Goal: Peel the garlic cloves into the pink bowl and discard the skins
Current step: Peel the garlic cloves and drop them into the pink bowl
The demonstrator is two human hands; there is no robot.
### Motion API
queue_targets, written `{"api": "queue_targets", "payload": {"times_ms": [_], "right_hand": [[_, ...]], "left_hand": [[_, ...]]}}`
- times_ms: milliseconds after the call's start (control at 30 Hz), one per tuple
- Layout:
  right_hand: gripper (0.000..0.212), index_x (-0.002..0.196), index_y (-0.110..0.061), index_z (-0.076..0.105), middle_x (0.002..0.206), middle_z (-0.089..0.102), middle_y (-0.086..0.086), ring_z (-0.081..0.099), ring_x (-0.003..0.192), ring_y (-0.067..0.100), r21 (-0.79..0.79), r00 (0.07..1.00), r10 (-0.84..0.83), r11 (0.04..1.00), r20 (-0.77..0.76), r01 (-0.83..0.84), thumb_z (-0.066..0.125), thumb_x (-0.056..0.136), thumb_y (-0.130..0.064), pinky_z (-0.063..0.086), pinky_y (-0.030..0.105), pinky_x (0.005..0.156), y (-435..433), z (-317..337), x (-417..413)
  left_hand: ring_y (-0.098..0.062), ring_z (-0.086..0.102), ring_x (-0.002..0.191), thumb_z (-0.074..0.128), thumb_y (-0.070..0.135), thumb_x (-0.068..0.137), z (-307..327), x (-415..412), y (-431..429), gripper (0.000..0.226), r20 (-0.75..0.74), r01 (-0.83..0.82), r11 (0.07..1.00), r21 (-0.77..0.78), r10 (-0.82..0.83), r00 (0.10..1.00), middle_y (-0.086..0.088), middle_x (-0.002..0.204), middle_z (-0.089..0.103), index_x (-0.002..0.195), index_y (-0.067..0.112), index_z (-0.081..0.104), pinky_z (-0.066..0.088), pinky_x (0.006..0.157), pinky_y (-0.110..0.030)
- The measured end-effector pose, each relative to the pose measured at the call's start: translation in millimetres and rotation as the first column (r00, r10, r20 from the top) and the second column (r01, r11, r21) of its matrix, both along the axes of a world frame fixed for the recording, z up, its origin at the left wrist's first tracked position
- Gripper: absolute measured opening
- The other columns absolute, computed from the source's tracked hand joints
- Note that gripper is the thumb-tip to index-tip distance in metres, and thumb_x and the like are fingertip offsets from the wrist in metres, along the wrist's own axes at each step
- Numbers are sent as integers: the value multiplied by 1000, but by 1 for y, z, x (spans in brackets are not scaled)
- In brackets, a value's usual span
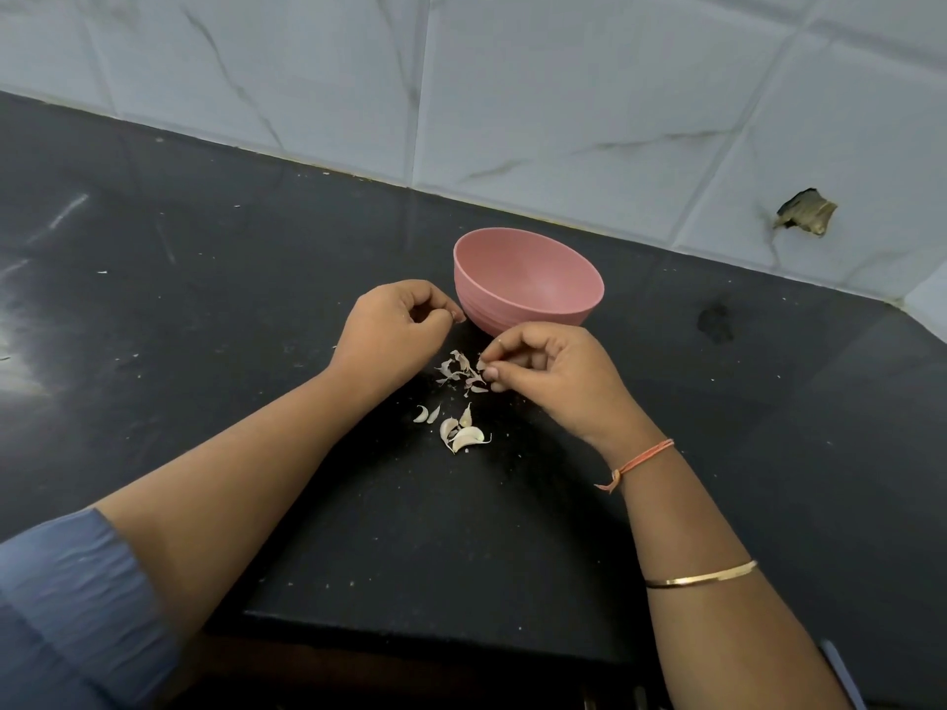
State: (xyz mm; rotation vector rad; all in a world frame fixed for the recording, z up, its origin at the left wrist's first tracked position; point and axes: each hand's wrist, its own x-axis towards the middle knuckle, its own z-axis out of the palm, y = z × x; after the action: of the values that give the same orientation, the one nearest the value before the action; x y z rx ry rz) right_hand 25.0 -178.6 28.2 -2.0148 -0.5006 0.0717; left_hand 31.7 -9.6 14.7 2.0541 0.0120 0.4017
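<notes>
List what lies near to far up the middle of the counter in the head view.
Whitish garlic cloves → small pile of papery garlic skins → round pink plastic bowl → white marbled tile wall.

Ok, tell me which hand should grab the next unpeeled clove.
Probably right. The right hand is at the garlic skins, just beyond the unpeeled cloves; the left hand is curled farther off, beside the pink bowl.

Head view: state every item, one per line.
Pink bowl: upright, looks empty.
Garlic cloves: look unpeeled, lying on the counter.
Skins: loose pile in front of the bowl.
Left hand: fingers curled, contents unclear.
Right hand: fingertips pinched at the skins, grip unclear.
</notes>
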Motion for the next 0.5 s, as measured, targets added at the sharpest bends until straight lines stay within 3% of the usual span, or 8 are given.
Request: {"api": "queue_targets", "payload": {"times_ms": [100, 200, 300, 367, 433, 467, 500], "right_hand": [[20, 85, -19, 66, 81, 70, 4, 69, 74, 16, -21, 996, -83, 996, 18, 83, 69, 79, 0, 58, 31, 76, -4, 2, 0], [12, 82, -18, 68, 78, 70, -1, 66, 69, 9, -124, 984, -145, 980, 102, 157, 70, 80, -6, 56, 26, 72, -5, 8, -3], [11, 78, -17, 68, 82, 68, -2, 63, 72, 8, -145, 954, -148, 971, 260, 190, 69, 80, -6, 54, 24, 71, -1, 20, -13], [9, 76, -12, 66, 81, 64, -4, 59, 73, 9, -66, 856, -174, 970, 486, 235, 68, 80, -4, 50, 22, 70, 1, 35, -22], [5, 78, -5, 64, 80, 58, -2, 58, 75, 12, 37, 676, -228, 958, 700, 285, 66, 82, -1, 48, 20, 69, 4, 46, -32], [5, 80, -3, 64, 82, 58, 1, 59, 77, 16, 58, 599, -248, 946, 762, 318, 63, 82, 0, 48, 23, 70, 5, 46, -35], [7, 81, -3, 65, 85, 59, 5, 60, 79, 20, 0, 577, -223, 933, 786, 361, 60, 83, 2, 48, 26, 70, 7, 44, -35]], "left_hand": [[1, 45, 39, 50, 9, 82, 0, -1, -1, 23, -6, 12, 1000, 2, -12, 1000, 11, 59, 59, 79, 20, 70, 32, 41, -7], [3, 47, 42, 50, 9, 83, 1, -1, 0, 24, -12, 21, 1000, 5, -21, 1000, 10, 67, 64, 79, 22, 70, 34, 42, -6], [3, 46, 40, 50, 9, 83, 1, -3, 1, 24, -17, 23, 1000, 2, -23, 1000, 11, 65, 62, 79, 21, 70, 32, 42, -5], [2, 46, 39, 50, 9, 83, 1, -3, 1, 24, -21, 22, 1000, -4, -22, 1000, 11, 61, 60, 79, 20, 70, 31, 41, -5], [2, 46, 39, 49, 8, 83, 1, -4, 2, 24, -27, 25, 1000, -8, -25, 999, 9, 63, 62, 79, 20, 70, 31, 41, -5], [3, 46, 39, 49, 9, 83, 2, -4, 2, 25, -29, 28, 1000, -8, -28, 999, 7, 67, 64, 79, 21, 70, 32, 42, -5], [3, 46, 40, 49, 9, 83, 1, -3, 2, 25, -29, 29, 1000, -6, -29, 999, 6, 70, 66, 79, 21, 70, 33, 42, -5]]}}
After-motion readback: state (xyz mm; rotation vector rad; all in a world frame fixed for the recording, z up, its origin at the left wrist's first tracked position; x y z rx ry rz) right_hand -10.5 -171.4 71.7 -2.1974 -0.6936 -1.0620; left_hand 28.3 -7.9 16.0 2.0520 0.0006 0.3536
